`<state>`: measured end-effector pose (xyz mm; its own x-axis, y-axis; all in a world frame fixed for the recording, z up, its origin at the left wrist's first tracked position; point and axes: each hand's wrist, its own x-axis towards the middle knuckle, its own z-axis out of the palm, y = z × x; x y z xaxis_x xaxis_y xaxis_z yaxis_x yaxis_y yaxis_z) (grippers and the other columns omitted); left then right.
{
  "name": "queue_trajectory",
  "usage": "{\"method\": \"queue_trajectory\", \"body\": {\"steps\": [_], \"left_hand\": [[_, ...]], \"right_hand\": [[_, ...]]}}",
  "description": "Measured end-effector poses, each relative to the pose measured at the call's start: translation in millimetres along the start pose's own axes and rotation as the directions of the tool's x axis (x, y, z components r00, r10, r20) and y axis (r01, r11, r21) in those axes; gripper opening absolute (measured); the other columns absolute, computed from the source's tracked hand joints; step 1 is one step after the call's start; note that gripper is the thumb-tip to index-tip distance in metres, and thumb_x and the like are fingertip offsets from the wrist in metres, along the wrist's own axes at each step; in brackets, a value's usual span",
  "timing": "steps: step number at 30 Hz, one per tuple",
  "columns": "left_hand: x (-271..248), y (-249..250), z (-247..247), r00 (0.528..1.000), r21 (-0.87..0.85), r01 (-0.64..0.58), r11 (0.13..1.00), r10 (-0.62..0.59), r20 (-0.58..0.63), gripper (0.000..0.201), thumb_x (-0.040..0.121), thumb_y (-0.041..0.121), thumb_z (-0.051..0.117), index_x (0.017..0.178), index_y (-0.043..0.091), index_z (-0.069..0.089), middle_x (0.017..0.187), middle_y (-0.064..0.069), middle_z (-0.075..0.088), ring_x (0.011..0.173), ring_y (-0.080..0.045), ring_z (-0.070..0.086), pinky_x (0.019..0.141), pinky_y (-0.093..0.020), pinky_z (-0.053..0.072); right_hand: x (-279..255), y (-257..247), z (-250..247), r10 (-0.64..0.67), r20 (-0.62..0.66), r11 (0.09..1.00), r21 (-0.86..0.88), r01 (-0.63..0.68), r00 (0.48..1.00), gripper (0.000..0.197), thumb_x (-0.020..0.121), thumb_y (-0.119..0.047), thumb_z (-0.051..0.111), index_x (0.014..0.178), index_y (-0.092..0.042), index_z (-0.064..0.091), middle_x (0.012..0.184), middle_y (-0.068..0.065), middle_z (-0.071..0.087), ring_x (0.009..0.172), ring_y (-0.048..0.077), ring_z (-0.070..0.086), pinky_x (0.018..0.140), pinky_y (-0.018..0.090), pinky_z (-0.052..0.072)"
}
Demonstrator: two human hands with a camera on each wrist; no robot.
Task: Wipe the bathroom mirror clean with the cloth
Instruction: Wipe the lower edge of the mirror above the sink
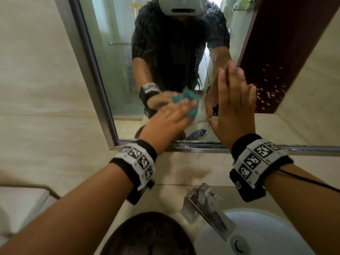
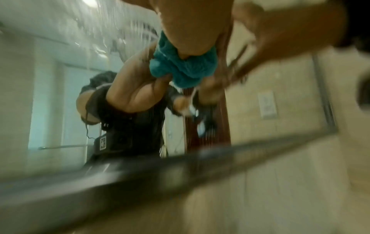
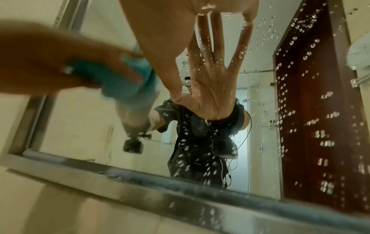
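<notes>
The framed bathroom mirror fills the wall ahead. My left hand holds a bunched teal cloth against the lower middle of the glass. It is motion-blurred in the left wrist view, where the cloth bulges from under the fingers and the reflected thumb tucks into it. My right hand lies flat on the glass just right of the cloth, fingers straight and pointing up. Water droplets speckle the mirror's right part, and the droplets also show in the right wrist view.
The mirror's metal bottom frame runs just under both wrists. Below it are a chrome faucet and a white basin. A dark rounded object sits at the bottom edge. Beige tiled wall borders the mirror on the left.
</notes>
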<state>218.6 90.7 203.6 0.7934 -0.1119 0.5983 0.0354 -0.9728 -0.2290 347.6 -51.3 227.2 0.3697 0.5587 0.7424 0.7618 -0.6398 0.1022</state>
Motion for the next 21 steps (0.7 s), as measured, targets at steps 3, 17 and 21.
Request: {"method": "queue_trajectory", "body": {"steps": [3, 17, 21], "left_hand": [[28.5, -8.9, -25.4, 0.977, -0.059, 0.123, 0.991, -0.131, -0.168, 0.046, 0.085, 0.024, 0.038, 0.124, 0.010, 0.059, 0.144, -0.017, 0.041, 0.132, -0.035, 0.039, 0.109, -0.044, 0.030], [-42.2, -20.3, 26.8, 0.993, 0.097, -0.102, 0.990, 0.096, 0.068, 0.064, 0.066, 0.002, 0.075, 0.126, 0.016, 0.057, 0.140, -0.011, 0.048, 0.128, -0.029, 0.045, 0.105, -0.048, 0.033], [-43.1, -1.3, 47.3, 1.000, 0.038, -0.019, 0.999, 0.020, -0.017, 0.063, 0.073, 0.002, 0.064, 0.132, 0.017, 0.045, 0.143, -0.011, 0.043, 0.134, -0.027, 0.031, 0.110, -0.048, 0.028]], "right_hand": [[-10.6, -11.8, 9.3, -0.003, 0.018, 1.000, 0.010, 0.003, 1.000, 0.109, 0.071, -0.038, 0.075, 0.150, -0.010, 0.005, 0.155, 0.017, -0.001, 0.143, 0.034, 0.000, 0.110, 0.060, 0.016], [-13.3, -15.3, 28.2, 0.003, 0.030, 0.997, -0.082, -0.001, 1.000, 0.117, 0.070, -0.044, 0.076, 0.149, -0.013, -0.005, 0.152, 0.016, -0.007, 0.141, 0.039, -0.002, 0.108, 0.065, 0.012], [-14.3, -14.8, 32.5, -0.008, -0.002, 0.996, -0.086, 0.008, 1.000, 0.112, 0.073, -0.041, 0.075, 0.149, -0.012, -0.002, 0.152, 0.015, -0.005, 0.141, 0.039, 0.000, 0.110, 0.064, 0.011]]}}
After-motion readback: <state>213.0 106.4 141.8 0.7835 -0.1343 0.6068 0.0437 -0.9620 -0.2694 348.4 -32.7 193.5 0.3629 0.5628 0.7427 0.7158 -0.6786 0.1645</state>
